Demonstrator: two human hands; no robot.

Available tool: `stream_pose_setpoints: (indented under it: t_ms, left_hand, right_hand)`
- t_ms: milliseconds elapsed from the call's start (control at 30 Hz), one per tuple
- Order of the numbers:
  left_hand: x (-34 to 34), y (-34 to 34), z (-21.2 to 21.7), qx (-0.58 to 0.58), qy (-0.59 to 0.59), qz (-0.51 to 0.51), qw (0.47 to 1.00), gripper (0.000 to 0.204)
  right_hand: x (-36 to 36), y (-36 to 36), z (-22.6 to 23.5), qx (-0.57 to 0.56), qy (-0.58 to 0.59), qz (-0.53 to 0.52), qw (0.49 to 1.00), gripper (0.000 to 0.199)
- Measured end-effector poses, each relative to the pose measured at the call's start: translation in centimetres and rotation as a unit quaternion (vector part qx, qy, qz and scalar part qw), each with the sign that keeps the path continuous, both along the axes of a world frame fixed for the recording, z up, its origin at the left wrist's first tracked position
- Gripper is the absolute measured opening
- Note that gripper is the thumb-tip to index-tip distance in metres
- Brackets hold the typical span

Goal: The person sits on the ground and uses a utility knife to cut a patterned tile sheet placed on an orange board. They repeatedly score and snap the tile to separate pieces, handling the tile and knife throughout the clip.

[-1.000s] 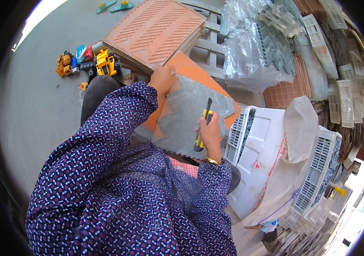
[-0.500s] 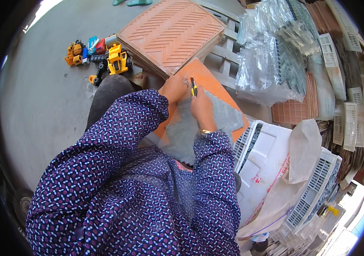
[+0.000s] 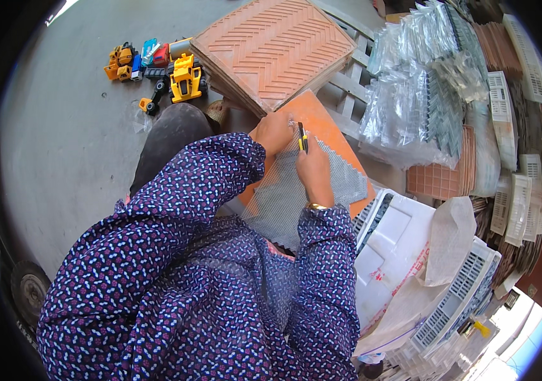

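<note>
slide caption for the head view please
Left hand at a mesh sheet on an orange board; right hand holds a utility knife.

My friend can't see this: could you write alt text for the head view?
The person's right hand holds a utility knife near the left hand, at the top of a grey mesh sheet over an orange board; toy construction vehicles sit at left.

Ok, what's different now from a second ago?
The right hand, gripping the utility knife, has moved forward and left over the mesh sheet, close to the left hand. Nothing was visibly picked up or let go. The left hand stays at the sheet's far corner, the orange board beneath.
</note>
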State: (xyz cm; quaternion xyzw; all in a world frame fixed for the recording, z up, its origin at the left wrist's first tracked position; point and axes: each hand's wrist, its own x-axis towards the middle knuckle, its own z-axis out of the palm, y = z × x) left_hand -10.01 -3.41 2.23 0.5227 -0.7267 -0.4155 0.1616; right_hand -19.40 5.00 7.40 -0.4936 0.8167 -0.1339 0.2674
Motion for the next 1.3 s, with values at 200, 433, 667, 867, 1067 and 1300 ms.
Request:
stream_pose_setpoints:
  t_ms: [200, 433, 667, 867, 1067, 1300]
  left_hand:
    - [0.3, 0.1, 0.4, 0.013, 0.005, -0.003, 1.0, 0.022]
    - [0.5, 0.9, 0.4, -0.013, 0.029, -0.005, 0.999, 0.021]
    - [0.5, 1.4, -0.1, -0.031, -0.006, -0.018, 0.999, 0.021]
    - [0.4, 1.4, 0.9, -0.01, -0.031, 0.012, 0.999, 0.019]
    - [0.3, 1.2, 0.6, -0.008, -0.028, 0.005, 1.0, 0.023]
    - [0.4, 1.3, 0.6, -0.006, -0.029, 0.009, 1.0, 0.024]
  right_hand:
    - [-0.7, 0.5, -0.2, 0.001, 0.037, 0.035, 0.999, 0.044]
    - [-0.7, 0.4, -0.4, -0.029, 0.083, 0.068, 0.994, 0.037]
    - [-0.8, 0.5, -1.1, -0.06, 0.148, 0.112, 0.981, 0.033]
    - [-0.7, 1.7, -0.5, -0.063, 0.143, 0.105, 0.982, 0.033]
    - [-0.3, 2.7, -0.2, -0.056, 0.153, 0.102, 0.981, 0.034]
    - [-0.2, 3.7, 0.5, 0.001, 0.107, 0.053, 0.993, 0.036]
